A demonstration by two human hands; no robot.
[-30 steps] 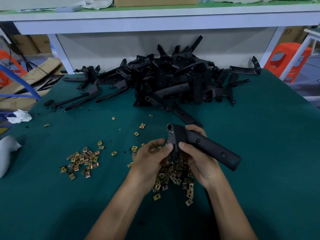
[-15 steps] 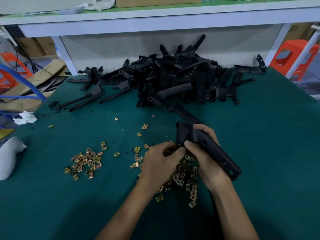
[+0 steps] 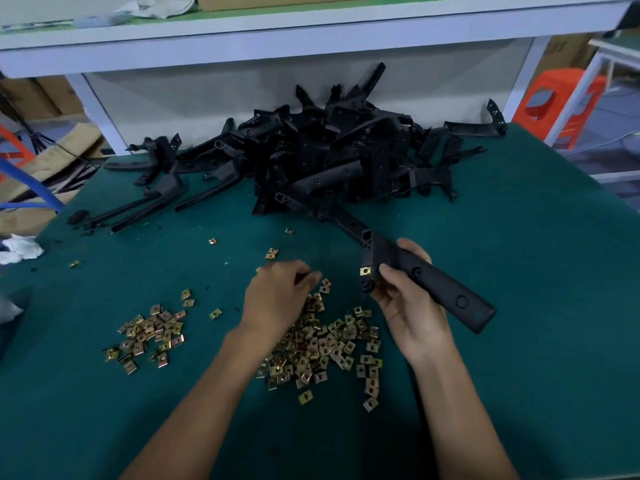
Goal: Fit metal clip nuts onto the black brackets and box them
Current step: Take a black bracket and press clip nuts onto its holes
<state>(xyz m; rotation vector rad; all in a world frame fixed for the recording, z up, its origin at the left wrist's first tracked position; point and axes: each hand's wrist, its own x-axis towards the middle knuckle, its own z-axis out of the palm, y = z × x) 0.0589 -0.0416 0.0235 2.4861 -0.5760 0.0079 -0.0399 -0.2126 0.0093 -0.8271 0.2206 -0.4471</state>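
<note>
**Workbench colours: black, brass-gold and green**

We are recording the table cover [image 3: 519,271] as plain dark teal-green, and the pile of brackets [image 3: 329,157] and the held bracket [image 3: 433,282] as matt black throughout. We are entering the clip nuts [image 3: 322,344], in a large heap and a smaller heap [image 3: 149,330], as brassy gold shading to pinkish copper, with one gold nut [image 3: 365,270] showing against the held bracket's black end. We are also listing a shelf [image 3: 311,39] as pale grey-white with a green top, a stool [image 3: 561,102] as bright orange, cardboard [image 3: 48,161] as brown, a rag [image 3: 19,247] as white and a tube [image 3: 34,190] as blue.
</note>
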